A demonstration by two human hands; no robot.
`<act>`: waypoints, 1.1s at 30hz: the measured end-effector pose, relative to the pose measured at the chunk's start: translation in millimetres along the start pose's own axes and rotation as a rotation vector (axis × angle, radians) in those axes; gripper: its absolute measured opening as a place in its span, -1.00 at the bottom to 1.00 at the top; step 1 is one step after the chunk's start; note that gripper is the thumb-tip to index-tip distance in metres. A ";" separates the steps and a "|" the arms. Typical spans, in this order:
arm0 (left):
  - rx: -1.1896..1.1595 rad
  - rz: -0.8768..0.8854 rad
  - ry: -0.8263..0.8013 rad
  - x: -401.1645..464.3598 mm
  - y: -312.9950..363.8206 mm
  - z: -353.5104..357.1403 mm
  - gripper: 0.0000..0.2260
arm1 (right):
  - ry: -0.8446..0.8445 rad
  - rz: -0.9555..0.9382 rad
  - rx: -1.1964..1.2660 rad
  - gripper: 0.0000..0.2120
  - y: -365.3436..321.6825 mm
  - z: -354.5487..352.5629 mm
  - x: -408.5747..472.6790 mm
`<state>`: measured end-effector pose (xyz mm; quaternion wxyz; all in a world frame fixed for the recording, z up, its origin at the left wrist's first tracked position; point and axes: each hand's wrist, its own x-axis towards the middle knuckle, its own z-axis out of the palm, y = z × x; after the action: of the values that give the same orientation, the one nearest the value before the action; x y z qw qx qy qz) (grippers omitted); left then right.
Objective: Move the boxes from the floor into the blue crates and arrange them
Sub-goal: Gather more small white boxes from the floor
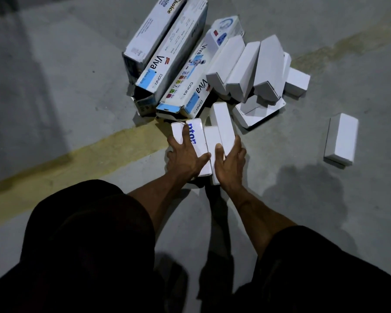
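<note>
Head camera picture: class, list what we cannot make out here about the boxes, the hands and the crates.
- Blue crates: none in the head view, so their place is unknown.
- Box with blue letters: the left hand covers part of the word.
- Small white boxes: near ends hidden under the right hand; number gripped unclear.
- Choice box: cut off by the top edge.
- White box pile: overlapping boxes hide those beneath.

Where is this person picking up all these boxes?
Probably a garage, warehouse or parking area. The concrete floor is bare and grey, a faded yellow painted line runs across it, and product boxes lie heaped straight on the ground.
</note>
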<state>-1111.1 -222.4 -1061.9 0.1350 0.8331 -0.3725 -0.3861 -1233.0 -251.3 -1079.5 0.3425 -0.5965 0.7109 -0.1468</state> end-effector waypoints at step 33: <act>0.033 0.004 0.010 7.7 11.4 6.3 0.09 | 0.085 -0.053 -0.247 -0.58 -14.9 -39.7 113.1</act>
<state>-1118.4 -235.4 -1064.5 0.1237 0.8363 -0.3799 -0.3754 -1254.3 -370.2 -1076.9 0.2321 -0.6460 0.7213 -0.0924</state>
